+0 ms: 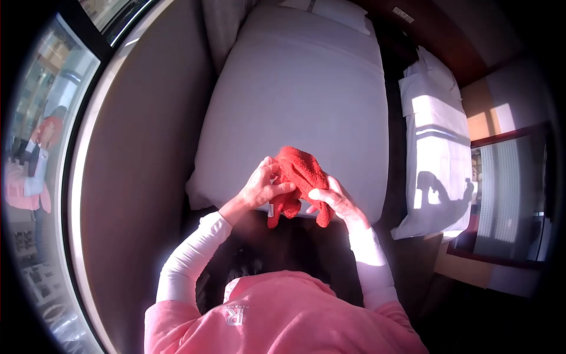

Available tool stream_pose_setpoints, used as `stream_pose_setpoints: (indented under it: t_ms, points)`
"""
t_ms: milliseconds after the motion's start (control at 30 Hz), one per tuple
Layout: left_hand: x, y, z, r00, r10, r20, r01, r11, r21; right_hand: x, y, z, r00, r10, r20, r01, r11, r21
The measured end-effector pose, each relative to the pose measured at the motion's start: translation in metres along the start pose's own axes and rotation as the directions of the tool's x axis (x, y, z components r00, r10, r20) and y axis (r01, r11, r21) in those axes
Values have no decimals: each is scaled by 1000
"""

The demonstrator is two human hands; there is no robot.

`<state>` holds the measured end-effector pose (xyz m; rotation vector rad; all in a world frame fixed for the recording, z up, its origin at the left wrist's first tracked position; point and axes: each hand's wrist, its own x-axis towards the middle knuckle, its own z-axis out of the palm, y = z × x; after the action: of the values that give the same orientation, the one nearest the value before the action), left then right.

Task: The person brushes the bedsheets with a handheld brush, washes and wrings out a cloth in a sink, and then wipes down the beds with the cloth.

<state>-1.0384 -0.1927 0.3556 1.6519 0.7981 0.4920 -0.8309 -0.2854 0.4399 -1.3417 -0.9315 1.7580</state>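
A red, fluffy cloth (299,171) hangs bunched between my two hands, in front of the near end of a bed. My left hand (263,186) grips its left side, thumb pressed across the fabric. On the right side, my right hand (336,197) pinches the cloth with the thumb on top and the fingers behind it. Loose folds droop below both hands, and a small white tag (270,210) shows at the lower left. Part of the fingers is hidden behind the fabric.
A large bed (295,88) with a white cover lies straight ahead. To the right stands a narrower white bed (436,147) in sunlight, with a dark-framed panel (510,194) beyond it. A window (47,118) with reflections runs along the left, beside a grey wall panel (150,147).
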Motion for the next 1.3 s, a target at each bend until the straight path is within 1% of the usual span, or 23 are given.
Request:
stream_pose_setpoints:
  t_ms: [100, 167, 200, 300, 367, 433, 467, 500, 567, 600, 633, 700, 767, 800, 833, 867, 933, 967, 1033, 1067, 1133, 1233, 1300]
  points:
    - [8, 10, -25, 990, -88, 107, 97, 991, -87, -7, 4, -25, 986, 95, -137, -123, 970, -208]
    - [14, 23, -48, 963, -185, 195, 218, 962, -163, 3, 34, -57, 957, -179, -227, 65, 898, -434]
    - [19, 19, -52, 950, -207, 234, 246, 957, -155, 1, 34, -68, 961, -146, -234, 12, 870, -494]
    - [38, 29, -49, 918, -257, 302, 202, 959, 200, 7, 36, -87, 971, -202, -130, 27, 628, -777]
    - [51, 38, -43, 831, -419, 365, 330, 901, 283, 4, 32, -89, 971, -238, 17, 115, 402, -909]
    - [64, 72, -20, 743, -569, 353, 367, 787, 495, -5, 11, -106, 1000, -29, 10, 19, 316, -948]
    - [67, 50, -11, 707, -540, 458, 221, 783, 582, -1, 24, -126, 994, -47, 94, 104, 286, -953]
    - [70, 46, -1, 601, -613, 513, 145, 715, 684, 6, 41, -145, 982, -64, 178, 189, 254, -949]
    - [62, -2, 17, 489, -688, 536, 97, 654, 751, 25, 94, -170, 782, -448, 434, 554, 178, -813]
    - [62, -22, 23, 517, -668, 535, 75, 658, 749, 35, 98, -174, 913, -161, 375, 405, 474, -781]
    - [66, -32, 24, 542, -649, 534, 53, 661, 749, 43, 100, -176, 941, -10, 339, 278, 597, -752]
    - [85, -35, 19, 601, -636, 484, 154, 686, 711, 72, 111, -191, 957, 60, 283, 168, 679, -715]
    - [113, -40, 12, 651, -638, 412, 200, 668, 717, 111, 112, -207, 956, -108, 273, 285, 563, -776]
    - [132, -45, 7, 669, -646, 367, 203, 634, 746, 125, 96, -214, 967, -68, 247, 235, 612, -755]
    - [153, -53, -1, 688, -652, 320, 204, 597, 776, 147, 90, -224, 917, -289, 274, 381, 437, -815]
    - [173, -66, -8, 817, -512, 266, 93, 571, 815, 171, 83, -237, 895, -364, 259, 378, 311, -872]
    - [216, -113, -28, 976, -122, 178, -111, 421, 900, 219, 69, -261, 837, -504, 215, 312, 116, -943]
    - [239, -143, -37, 982, 111, 155, -181, 302, 936, 240, 60, -267, 821, -546, 166, 230, 50, -972]
    - [288, -163, -46, 969, 234, 82, -134, 216, 967, 298, 69, -291, 742, -646, 180, 199, -44, -979]
    - [322, -187, -45, 992, 118, 45, -70, 213, 975, 325, 79, -303, 766, -626, 146, 146, -53, -988]
    - [373, -243, -43, 998, 52, 29, -33, 74, 997, 375, 108, -318, 731, -679, 67, 62, -32, -998]
    - [387, -298, -32, 999, 35, -6, -1, 222, 975, 433, 167, -330, 816, -541, -205, -74, 254, -964]
    - [365, -351, -24, 999, 50, 19, -32, 274, 961, 437, 226, -301, 800, -473, -369, -194, 378, -905]
